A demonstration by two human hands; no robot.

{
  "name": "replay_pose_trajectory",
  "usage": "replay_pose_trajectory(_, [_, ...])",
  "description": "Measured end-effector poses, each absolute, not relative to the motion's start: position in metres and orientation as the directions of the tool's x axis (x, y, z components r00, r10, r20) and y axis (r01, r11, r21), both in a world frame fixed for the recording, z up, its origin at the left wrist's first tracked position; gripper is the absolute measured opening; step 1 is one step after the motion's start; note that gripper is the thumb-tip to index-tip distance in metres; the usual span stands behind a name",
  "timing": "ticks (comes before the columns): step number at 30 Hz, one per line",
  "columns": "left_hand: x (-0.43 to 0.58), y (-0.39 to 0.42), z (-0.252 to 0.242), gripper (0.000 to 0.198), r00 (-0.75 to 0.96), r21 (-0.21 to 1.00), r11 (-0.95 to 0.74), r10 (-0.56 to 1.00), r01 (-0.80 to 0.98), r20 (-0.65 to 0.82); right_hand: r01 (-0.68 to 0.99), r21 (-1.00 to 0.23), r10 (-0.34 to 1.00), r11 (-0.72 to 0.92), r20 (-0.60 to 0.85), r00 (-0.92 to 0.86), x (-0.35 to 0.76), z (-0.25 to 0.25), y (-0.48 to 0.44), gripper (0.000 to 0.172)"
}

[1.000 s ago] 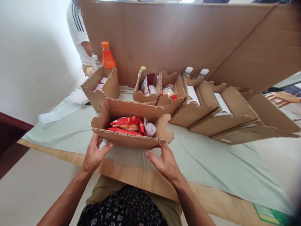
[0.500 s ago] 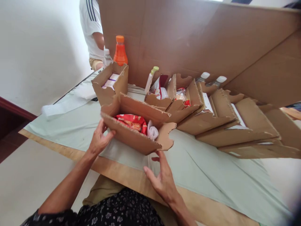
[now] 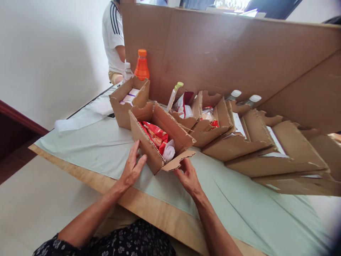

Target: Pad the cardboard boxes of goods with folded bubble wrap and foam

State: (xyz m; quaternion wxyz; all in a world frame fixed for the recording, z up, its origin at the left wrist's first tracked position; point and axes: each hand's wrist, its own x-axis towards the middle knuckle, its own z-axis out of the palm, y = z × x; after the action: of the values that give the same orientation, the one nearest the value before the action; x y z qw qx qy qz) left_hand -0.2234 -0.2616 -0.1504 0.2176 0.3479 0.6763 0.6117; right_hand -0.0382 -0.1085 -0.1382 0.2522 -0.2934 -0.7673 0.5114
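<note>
A narrow open cardboard box (image 3: 150, 154) stands at an angle on the cloth in front of me. Inside it lie a red snack packet (image 3: 157, 137) and a roll of white bubble wrap (image 3: 168, 152). Against the box's near long side rests my left hand (image 3: 131, 169), fingers stretched and thumb apart. My right hand (image 3: 189, 177) is at the box's near end, thumb and curled fingers at the notched end flap (image 3: 179, 160); part of its fingertips is hidden by the flap.
Cardboard boxes (image 3: 247, 138) with packets and white cartons line the right. Another box (image 3: 119, 110) holds small cartons at back left, by an orange bottle (image 3: 142, 67) and a clear bottle (image 3: 128, 73). A tall cardboard panel (image 3: 213, 53) stands behind; a person (image 3: 113, 39) sits beyond.
The box has turned so that its near end points more toward me. My left hand has shifted right along its side; my right hand has come up to the end flap.
</note>
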Motion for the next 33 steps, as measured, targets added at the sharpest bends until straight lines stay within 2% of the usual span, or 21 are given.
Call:
replay_pose_trajectory(3, [-0.247,-0.240,-0.143,0.074,-0.633,0.975,-0.047,0.754,0.217,0.177,0.173,-0.957,0.718,0.235,0.051,-0.695,-0.036,-0.151,-0.127,0.058])
replay_pose_trajectory(6, [-0.270,-0.222,-0.137,0.070,-0.656,0.975,-0.098,0.725,0.201,0.209,0.139,-0.960,0.687,0.242,0.068,-0.723,-0.043,-0.162,-0.141,0.081])
replay_pose_trajectory(9, [-0.277,-0.226,-0.137,0.066,-0.675,0.969,-0.141,0.697,0.201,0.242,0.094,-0.959,0.676,0.269,0.118,-0.728,-0.061,-0.167,-0.153,0.090])
replay_pose_trajectory(12, [-0.264,-0.249,-0.144,0.061,-0.697,0.979,-0.143,0.687,0.145,0.204,0.069,-0.960,0.695,0.273,0.147,-0.704,-0.083,-0.170,-0.165,0.090])
replay_pose_trajectory(15, [-0.251,-0.267,-0.148,0.059,-0.733,0.992,-0.065,0.668,0.109,0.125,0.041,-0.961,0.699,0.273,0.169,-0.695,-0.103,-0.173,-0.170,0.089])
replay_pose_trajectory(19, [-0.260,-0.251,-0.145,0.067,-0.724,0.976,0.031,0.676,0.214,0.137,-0.003,-0.961,0.701,0.278,0.205,-0.684,-0.125,-0.180,-0.160,0.091])
replay_pose_trajectory(25, [-0.303,-0.188,-0.139,0.038,-0.757,0.914,0.160,0.621,0.374,0.201,0.042,-0.952,0.741,0.303,0.208,-0.638,-0.130,-0.202,-0.134,0.089])
replay_pose_trajectory(33, [-0.319,-0.154,-0.139,0.033,-0.793,0.870,0.268,0.575,0.414,0.200,0.121,-0.896,0.692,0.428,0.239,-0.681,-0.119,-0.202,-0.131,0.077])
